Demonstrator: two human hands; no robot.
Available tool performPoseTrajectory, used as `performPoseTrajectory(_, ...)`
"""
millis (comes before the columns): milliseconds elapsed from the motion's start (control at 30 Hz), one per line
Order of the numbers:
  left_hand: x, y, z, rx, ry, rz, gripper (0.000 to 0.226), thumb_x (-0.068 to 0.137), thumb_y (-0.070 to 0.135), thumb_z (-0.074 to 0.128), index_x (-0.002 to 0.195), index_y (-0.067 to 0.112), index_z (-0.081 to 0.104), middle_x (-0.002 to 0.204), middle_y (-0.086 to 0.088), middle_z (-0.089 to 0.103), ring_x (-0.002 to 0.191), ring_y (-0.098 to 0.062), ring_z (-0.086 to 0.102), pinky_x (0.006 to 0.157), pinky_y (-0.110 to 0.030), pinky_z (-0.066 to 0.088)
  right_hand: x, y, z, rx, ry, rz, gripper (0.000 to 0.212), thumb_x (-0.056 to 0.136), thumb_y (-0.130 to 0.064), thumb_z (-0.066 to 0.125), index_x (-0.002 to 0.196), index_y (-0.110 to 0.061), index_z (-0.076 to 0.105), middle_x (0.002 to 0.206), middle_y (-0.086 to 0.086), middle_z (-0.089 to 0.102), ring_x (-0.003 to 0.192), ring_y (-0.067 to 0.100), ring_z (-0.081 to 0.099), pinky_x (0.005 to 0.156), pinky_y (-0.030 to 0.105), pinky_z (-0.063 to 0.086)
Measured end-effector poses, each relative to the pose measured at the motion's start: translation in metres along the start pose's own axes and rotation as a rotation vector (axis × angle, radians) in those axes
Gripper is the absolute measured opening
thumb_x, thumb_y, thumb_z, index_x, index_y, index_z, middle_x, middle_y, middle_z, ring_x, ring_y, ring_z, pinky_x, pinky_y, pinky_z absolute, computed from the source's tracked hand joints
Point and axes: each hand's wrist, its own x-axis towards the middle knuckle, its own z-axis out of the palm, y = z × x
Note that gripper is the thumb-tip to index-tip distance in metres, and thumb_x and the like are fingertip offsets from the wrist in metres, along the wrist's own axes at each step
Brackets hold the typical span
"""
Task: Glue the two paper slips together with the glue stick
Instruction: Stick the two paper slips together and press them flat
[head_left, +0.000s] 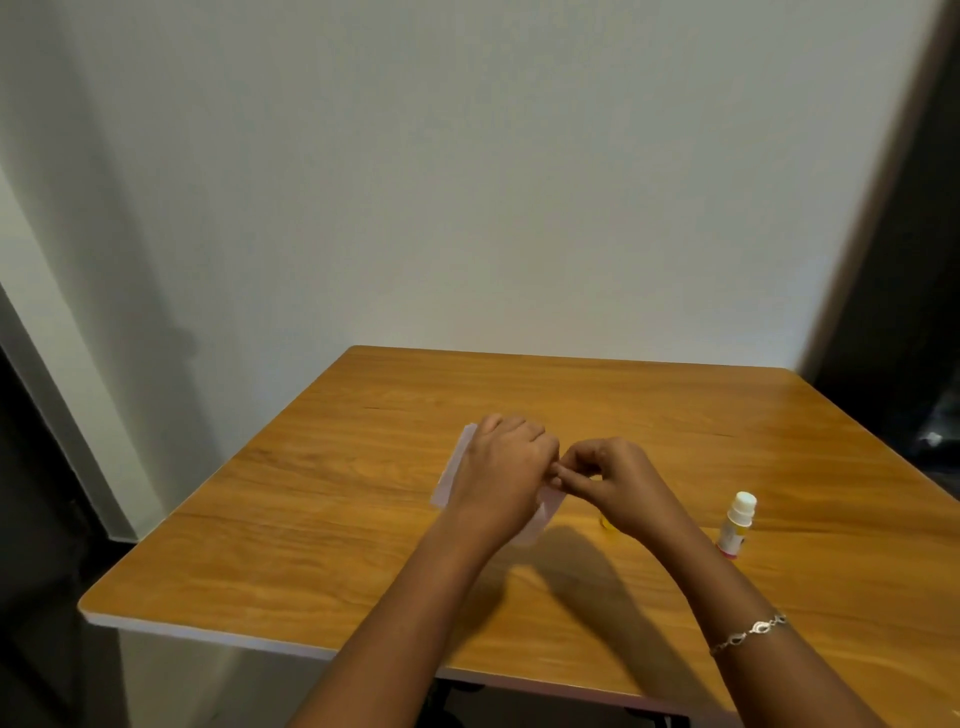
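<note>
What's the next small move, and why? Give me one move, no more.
Probably press the paper slips flat along their join with the right hand. The left hand rests on them, the right pinches their edge, and the glue stick stands unheld on the table, so gluing looks done.

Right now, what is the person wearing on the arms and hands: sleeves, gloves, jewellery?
No sleeves or gloves show: both forearms are bare down to the frame's edge. Behind the right hand, the forearm carries a thin silver chain bracelet of small oval links. The left hand and its wrist carry nothing visible. Rings cannot be made out.
</note>
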Motion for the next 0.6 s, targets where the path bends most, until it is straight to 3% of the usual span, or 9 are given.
performPoseTrajectory(100, 0.001, 0.000, -0.005, -0.190, 0.064, -0.104, 0.007, 0.072, 0.012, 0.058, 0.066, 0.012, 0.058, 0.066, -0.004, 0.062, 0.067, -0.026, 0.058, 0.067, -0.026, 0.027, -0.001, -0.002, -0.004, 0.228, 0.046, 0.016, 0.018, 0.082, -0.019, 0.067, 0.065, -0.014, 0.066, 0.052, -0.002, 0.054, 0.050, 0.007, 0.045, 0.052, 0.029, 0.034)
performPoseTrajectory(267, 0.000, -0.002, -0.007, -0.440, 0.202, -0.265, 0.015, 0.079, 0.018, 0.054, 0.066, 0.010, 0.058, 0.067, -0.001, 0.060, 0.068, -0.022, 0.055, 0.065, -0.032, 0.036, -0.002, 0.004, 0.003, 0.292, 0.017, 0.032, 0.037, 0.080, -0.015, 0.069, 0.052, -0.011, 0.045, 0.050, -0.001, 0.031, 0.049, 0.010, 0.026, 0.051, 0.028, 0.022)
performPoseTrajectory(367, 0.000, -0.004, -0.009, -0.532, 0.246, -0.301, 0.015, 0.078, 0.017, 0.055, 0.068, 0.007, 0.060, 0.068, -0.003, 0.062, 0.069, -0.024, 0.057, 0.063, -0.041, 0.045, -0.006, 0.010, 0.008, 0.278, 0.003, 0.052, 0.041, 0.079, -0.014, 0.069, 0.050, -0.015, 0.041, 0.049, -0.004, 0.029, 0.047, 0.007, 0.024, 0.048, 0.024, 0.019)
performPoseTrajectory(500, -0.003, -0.004, -0.010, -0.580, 0.261, -0.341, 0.018, 0.078, 0.018, 0.054, 0.069, 0.005, 0.062, 0.067, 0.005, 0.058, 0.069, -0.020, 0.057, 0.064, -0.038, 0.044, -0.008, 0.015, 0.011, 0.246, -0.022, 0.065, 0.041, 0.079, -0.014, 0.070, 0.051, -0.012, 0.040, 0.050, -0.002, 0.028, 0.048, 0.009, 0.024, 0.052, 0.027, 0.021)
performPoseTrajectory(600, -0.005, -0.003, -0.009, -0.603, 0.261, -0.363, 0.019, 0.077, 0.019, 0.055, 0.069, 0.004, 0.063, 0.069, 0.000, 0.063, 0.070, -0.020, 0.058, 0.063, -0.036, 0.044, -0.008, 0.016, 0.010, 0.235, -0.038, 0.077, 0.034, 0.079, -0.014, 0.070, 0.055, -0.006, 0.047, 0.051, 0.000, 0.033, 0.049, 0.010, 0.028, 0.053, 0.028, 0.024)
